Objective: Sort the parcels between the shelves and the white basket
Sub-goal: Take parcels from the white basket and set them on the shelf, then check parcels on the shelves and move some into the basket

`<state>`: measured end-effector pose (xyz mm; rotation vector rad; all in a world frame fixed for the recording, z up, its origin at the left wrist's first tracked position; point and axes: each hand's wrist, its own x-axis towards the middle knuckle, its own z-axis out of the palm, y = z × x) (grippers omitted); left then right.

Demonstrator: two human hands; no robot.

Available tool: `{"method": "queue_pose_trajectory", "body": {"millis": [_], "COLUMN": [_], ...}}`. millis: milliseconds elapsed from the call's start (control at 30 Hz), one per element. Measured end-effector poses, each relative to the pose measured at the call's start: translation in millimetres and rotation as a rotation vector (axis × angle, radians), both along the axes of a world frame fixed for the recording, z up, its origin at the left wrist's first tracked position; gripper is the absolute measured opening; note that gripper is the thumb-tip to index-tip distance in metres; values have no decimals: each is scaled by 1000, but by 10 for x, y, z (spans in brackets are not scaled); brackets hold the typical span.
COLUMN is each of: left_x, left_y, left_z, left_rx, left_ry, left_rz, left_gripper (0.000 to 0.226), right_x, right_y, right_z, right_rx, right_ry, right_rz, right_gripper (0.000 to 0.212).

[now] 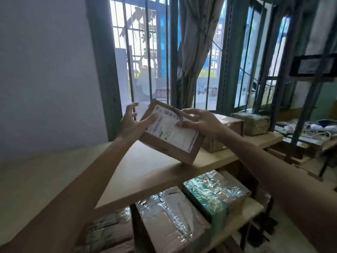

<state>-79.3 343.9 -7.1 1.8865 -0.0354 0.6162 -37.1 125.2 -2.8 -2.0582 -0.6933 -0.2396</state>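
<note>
Our grip is two-handed. The right hand (200, 121) has its fingers curled over the far upper edge of the parcel (171, 132) and its thumb on the white label (173, 130). The left hand (134, 123) is looser: its thumb lies flat along the label's near-left side, while its fingers are spread and appear clear of the cardboard.

The parcel sits between our hands, label up and tilted. Its long axis runs from upper left, by the window, down to lower right. The low right corner hangs at the front edge of the top shelf (142, 167); we cannot tell whether it touches. The right hand carries the firmer hold, so we judge it will steer the set-down.

Bare board lies under and left of the parcel. To the right on the same shelf stand a brown box (228, 130) and, beyond it, a wrapped box (252, 123). On the lower shelf (242, 214) lie taped cartons and a green box (206, 196). Behind are a barred window (142, 52) and a curtain (197, 42). No white basket is in view.
</note>
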Motion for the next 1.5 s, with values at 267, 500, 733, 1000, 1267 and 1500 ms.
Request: {"method": "queue_pose_trajectory", "body": {"millis": [267, 500, 733, 1000, 1267, 1500], "left_x": [186, 377, 163, -459, -693, -644], "left_y": [-245, -187, -332, -767, -1510, -2030], "left_z": [-341, -514, -679, -809, -1055, -1713], "left_rx": [-362, -444, -112, 307, 379, 294], "left_ry": [254, 376, 272, 109, -49, 112], "left_rz": [-284, -245, -89, 270, 244, 59], "left_gripper": [67, 50, 38, 57, 33, 31], "right_x": [196, 291, 447, 380, 71, -140], "right_y": [176, 374, 471, 247, -440, -1248], "right_z": [-52, -307, -350, -410, -610, -1153], "right_rx": [65, 40, -132, -23, 22, -114], "right_ry": [615, 520, 105, -115, -400, -338], "right_rz": [-106, -172, -295, -180, -56, -86], "right_gripper": [49, 43, 42, 55, 23, 11]}}
